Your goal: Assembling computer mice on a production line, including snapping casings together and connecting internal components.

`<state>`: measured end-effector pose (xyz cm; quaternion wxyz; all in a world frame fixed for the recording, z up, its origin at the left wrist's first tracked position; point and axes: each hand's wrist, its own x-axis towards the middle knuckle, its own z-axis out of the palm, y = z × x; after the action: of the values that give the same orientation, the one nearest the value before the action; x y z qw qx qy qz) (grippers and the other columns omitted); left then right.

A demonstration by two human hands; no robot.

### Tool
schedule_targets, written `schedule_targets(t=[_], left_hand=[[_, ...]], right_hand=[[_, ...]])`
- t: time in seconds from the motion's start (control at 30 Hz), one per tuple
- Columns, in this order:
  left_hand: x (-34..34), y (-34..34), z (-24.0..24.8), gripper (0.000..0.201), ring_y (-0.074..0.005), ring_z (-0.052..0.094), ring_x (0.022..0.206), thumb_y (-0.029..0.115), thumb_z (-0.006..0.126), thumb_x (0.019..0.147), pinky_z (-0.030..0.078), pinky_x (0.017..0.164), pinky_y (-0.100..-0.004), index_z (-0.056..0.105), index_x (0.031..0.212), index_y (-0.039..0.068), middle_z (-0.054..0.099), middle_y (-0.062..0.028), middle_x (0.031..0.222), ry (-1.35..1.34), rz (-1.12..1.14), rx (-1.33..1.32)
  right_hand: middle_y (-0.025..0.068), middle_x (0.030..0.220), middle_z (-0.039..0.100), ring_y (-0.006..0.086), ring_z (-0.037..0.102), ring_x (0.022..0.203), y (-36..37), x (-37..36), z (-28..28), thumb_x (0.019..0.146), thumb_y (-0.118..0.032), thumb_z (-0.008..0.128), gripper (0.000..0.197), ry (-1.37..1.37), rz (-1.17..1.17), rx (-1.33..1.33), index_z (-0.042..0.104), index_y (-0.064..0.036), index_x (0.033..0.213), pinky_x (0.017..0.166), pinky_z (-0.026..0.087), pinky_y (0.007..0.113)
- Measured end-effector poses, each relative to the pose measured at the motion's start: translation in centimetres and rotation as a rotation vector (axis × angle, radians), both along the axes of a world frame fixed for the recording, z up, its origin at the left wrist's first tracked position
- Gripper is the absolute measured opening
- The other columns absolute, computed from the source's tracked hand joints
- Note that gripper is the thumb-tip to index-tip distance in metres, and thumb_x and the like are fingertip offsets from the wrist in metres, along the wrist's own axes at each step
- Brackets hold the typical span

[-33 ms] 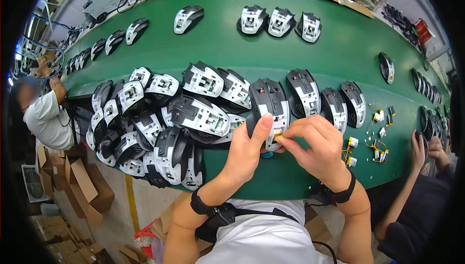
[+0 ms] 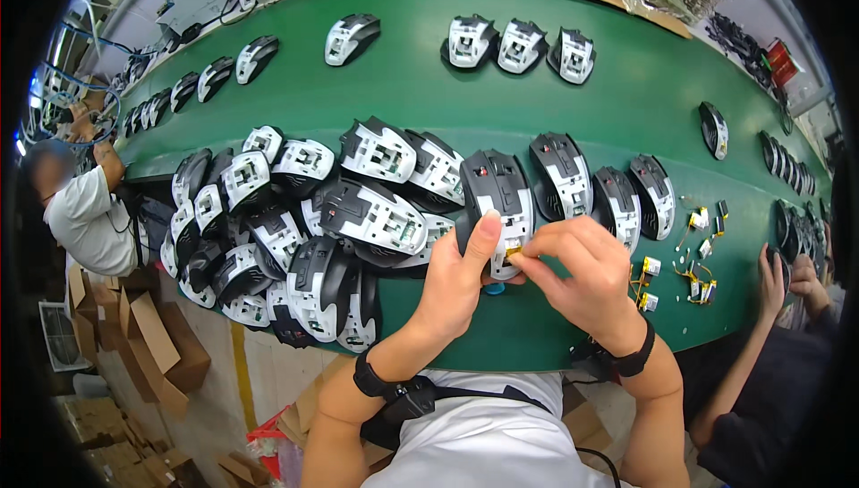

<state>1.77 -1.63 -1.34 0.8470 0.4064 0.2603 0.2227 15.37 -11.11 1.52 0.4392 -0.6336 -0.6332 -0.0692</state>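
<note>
My left hand (image 2: 452, 278) grips the side of a black and white computer mouse (image 2: 499, 188) whose white shell has open cutouts, its thumb lying along the near end. Over that same end, my right hand (image 2: 586, 269) has thumb and forefinger pinched together on a small yellow-taped battery (image 2: 513, 253) at the mouse's opening. How far the battery sits inside is hidden by the fingers. Just below the mouse shows a bit of something blue (image 2: 494, 289). Right of my right hand lie several small silver and yellow batteries with wires (image 2: 651, 266) on the green table (image 2: 403, 85).
A pile of similar mice (image 2: 304, 282) crowds the left, and three more (image 2: 562, 175) stand just beyond my right hand. Further mice (image 2: 522, 45) line the far side. A co-worker's hands (image 2: 771, 282) hold a mouse at right; another person (image 2: 89, 220) is at left beside cardboard boxes (image 2: 161, 345).
</note>
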Motion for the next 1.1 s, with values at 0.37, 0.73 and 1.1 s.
schedule_targets(t=[0.37, 0.73, 1.1], left_hand=[[-0.5, 0.5, 0.2, 0.063, -0.0227, 0.067, 0.101, 0.053, 0.039, 0.1, 0.054, 0.088, -0.0359, 0.052, 0.126, -0.003, 0.066, -0.0179, 0.114, -0.033, -0.02, 0.109], [-0.2, 0.5, 0.1, 0.066, -0.0257, 0.062, 0.11, 0.058, 0.026, 0.101, 0.053, 0.092, -0.0387, 0.045, 0.135, 0.005, 0.058, -0.0201, 0.129, -0.23, -0.003, -0.089], [-0.8, 1.2, 0.7, 0.058, -0.0248, 0.062, 0.111, 0.051, 0.032, 0.103, 0.053, 0.092, -0.0393, 0.043, 0.136, 0.004, 0.058, -0.0194, 0.129, -0.136, 0.07, -0.099]], right_hand=[[0.0072, 0.084, 0.065, 0.0236, 0.062, 0.071, -0.1, -0.6, 0.1, 0.063, 0.0, 0.081, 0.025, -0.085, 0.086, 0.057, 0.066, -0.0022, 0.083, 0.06, 0.05, 0.033], [0.0022, 0.082, 0.064, 0.0191, 0.061, 0.071, 1.6, -1.9, -1.0, 0.064, -0.012, 0.083, 0.025, -0.166, 0.002, 0.223, 0.071, -0.0069, 0.085, 0.059, 0.045, 0.03], [0.0086, 0.109, 0.058, 0.0261, 0.058, 0.097, -0.2, -3.4, -1.4, 0.066, -0.002, 0.066, 0.043, -0.363, -0.053, -0.094, 0.069, -0.0015, 0.11, 0.077, 0.046, 0.037]])
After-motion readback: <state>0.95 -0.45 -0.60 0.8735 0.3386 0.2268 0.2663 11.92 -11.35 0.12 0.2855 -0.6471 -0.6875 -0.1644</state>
